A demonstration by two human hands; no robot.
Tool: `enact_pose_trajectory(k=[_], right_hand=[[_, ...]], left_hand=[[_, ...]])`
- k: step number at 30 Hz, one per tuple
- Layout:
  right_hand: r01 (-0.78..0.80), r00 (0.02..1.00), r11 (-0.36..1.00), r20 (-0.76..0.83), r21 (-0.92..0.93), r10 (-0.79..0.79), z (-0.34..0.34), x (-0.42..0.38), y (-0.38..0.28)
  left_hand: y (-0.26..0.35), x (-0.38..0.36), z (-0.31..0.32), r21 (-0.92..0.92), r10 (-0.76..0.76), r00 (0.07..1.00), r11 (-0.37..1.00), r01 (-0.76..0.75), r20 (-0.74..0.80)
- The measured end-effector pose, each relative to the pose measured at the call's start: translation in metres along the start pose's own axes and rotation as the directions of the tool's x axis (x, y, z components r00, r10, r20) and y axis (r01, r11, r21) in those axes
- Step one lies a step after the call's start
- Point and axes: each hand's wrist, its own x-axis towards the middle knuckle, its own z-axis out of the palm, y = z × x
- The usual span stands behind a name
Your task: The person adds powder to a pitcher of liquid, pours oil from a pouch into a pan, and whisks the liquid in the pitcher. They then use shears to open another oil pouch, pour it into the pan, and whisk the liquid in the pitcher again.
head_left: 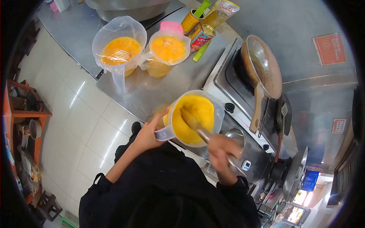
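Note:
A translucent pitcher [218, 117] holds smooth yellow liquid and stands tilted at the steel counter's front edge. My left hand [149, 133] is closed round its handle side. My right hand [222, 149], blurred by motion, grips the metal handle of a whisk [204, 133], whose wires dip into the yellow liquid. Behind, to the left, stand two more plastic-covered pitchers: one [131, 30] with orange-yellow egg mixture, the other [157, 64] with paler, foamy mixture. A pink object [172, 26] shows behind the second one.
A gas stove [222, 79] bears a pan [247, 57] with a wooden handle [257, 110] reaching over its front. Cans [202, 37] and an oil pouch [224, 13] stand at the back. A metal bowl [235, 135] and small white timer [246, 165] are right of the pitcher.

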Motion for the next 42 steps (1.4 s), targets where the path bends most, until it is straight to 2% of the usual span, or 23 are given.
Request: enact_pose_trajectory(k=[2,4,6,8,9,11,13,14,16,17,18,20,24,25,26,27,30,31,33,34,37,40,42], right_hand=[[-0.018,0.997,0.975,0.068,-0.221,0.034,-0.001,-0.009,0.018],[-0.089,0.996,0.981,-0.011,-0.17,0.088,0.004,0.008,-0.026],[0.118,0.983,0.94,-0.174,0.32,-0.064,0.004,0.004,-0.05],[0.283,0.956,0.911,-0.17,0.301,-0.24,-0.005,0.0,-0.013],[0.126,0.975,0.992,0.185,0.013,-0.127,-0.008,0.004,0.001],[0.051,0.883,0.948,0.457,-0.315,0.105,-0.014,0.001,0.001],[-0.143,0.986,0.987,-0.074,0.069,0.148,-0.004,0.005,-0.028],[-0.144,0.986,0.987,-0.076,0.069,0.15,-0.001,0.007,-0.037],[0.302,0.953,0.898,-0.108,0.319,-0.282,0.001,0.004,-0.052],[0.309,0.951,0.897,-0.108,0.316,-0.289,-0.007,-0.008,-0.033],[0.188,0.982,0.977,-0.005,-0.102,-0.189,-0.022,-0.028,0.005],[0.065,0.998,0.856,0.042,-0.512,-0.051,-0.024,-0.035,0.014],[-0.119,0.974,0.921,-0.225,-0.372,0.035,0.005,-0.008,-0.037],[0.161,0.966,0.987,-0.201,-0.016,-0.161,0.002,-0.009,-0.034],[0.419,0.904,0.842,-0.25,0.341,-0.348,0.0,-0.01,-0.029],[0.424,0.902,0.838,-0.249,0.344,-0.354,-0.004,-0.011,-0.014],[0.002,0.984,0.999,0.177,-0.039,0.005,-0.025,-0.018,0.044],[-0.006,0.985,0.999,0.174,-0.035,0.012,-0.018,-0.013,0.021],[-0.095,0.965,0.955,-0.209,0.282,0.157,-0.003,0.008,-0.047],[-0.099,0.965,0.955,-0.209,0.28,0.161,-0.006,-0.001,-0.041],[0.351,0.931,0.877,-0.225,0.327,-0.288,-0.014,-0.018,-0.008],[0.049,0.925,0.969,0.376,-0.241,0.047,-0.015,-0.003,0.015],[0.033,0.975,0.999,0.221,-0.039,-0.023,-0.006,-0.001,-0.018]], left_hand=[[0.001,-0.001,0.001,-0.013,-0.004,1.0,1.0,0.004,0.001],[0.0,-0.002,0.0,-0.022,-0.011,1.0,1.0,0.011,0.005],[-0.002,0.0,0.001,-0.021,0.005,1.0,1.0,-0.005,0.011],[0.0,0.001,-0.001,-0.014,-0.016,1.0,1.0,0.016,0.021],[0.001,0.0,-0.002,-0.007,-0.049,0.998,0.999,0.049,0.038],[-0.004,0.001,0.001,-0.014,-0.023,1.0,1.0,0.024,0.013],[-0.005,0.0,0.001,-0.02,-0.006,1.0,1.0,0.006,-0.018],[-0.004,0.0,0.0,-0.034,0.005,1.0,0.999,-0.005,-0.01],[-0.002,0.0,0.001,-0.053,0.02,1.0,0.998,-0.02,0.002],[-0.001,0.0,0.001,-0.05,0.013,1.0,0.999,-0.013,0.009],[0.0,0.0,0.0,-0.044,0.007,1.0,0.999,-0.006,0.016],[0.0,-0.002,0.002,-0.054,-0.012,1.0,0.998,0.012,0.007],[-0.001,-0.004,0.001,-0.101,0.026,0.999,0.994,-0.028,-0.021],[-0.001,-0.004,0.002,-0.103,0.024,0.999,0.994,-0.026,-0.022],[-0.001,-0.004,0.001,-0.077,-0.011,1.0,0.997,0.011,0.006],[0.0,-0.003,-0.001,-0.048,-0.044,0.998,0.998,0.046,0.033],[-0.006,-0.004,0.002,-0.016,-0.012,0.999,1.0,0.011,-0.038],[-0.006,-0.005,0.003,-0.013,-0.02,0.999,1.0,0.02,-0.036],[-0.006,-0.004,0.004,-0.043,0.042,0.998,0.998,-0.044,-0.051],[-0.006,-0.005,0.004,-0.046,0.039,0.998,0.998,-0.041,-0.05],[-0.006,-0.002,0.001,-0.063,0.025,1.0,0.998,-0.025,-0.004],[-0.008,-0.004,0.004,-0.052,-0.067,0.998,0.996,0.067,-0.013],[-0.005,-0.004,0.005,-0.011,0.008,0.999,1.0,-0.008,-0.042]])
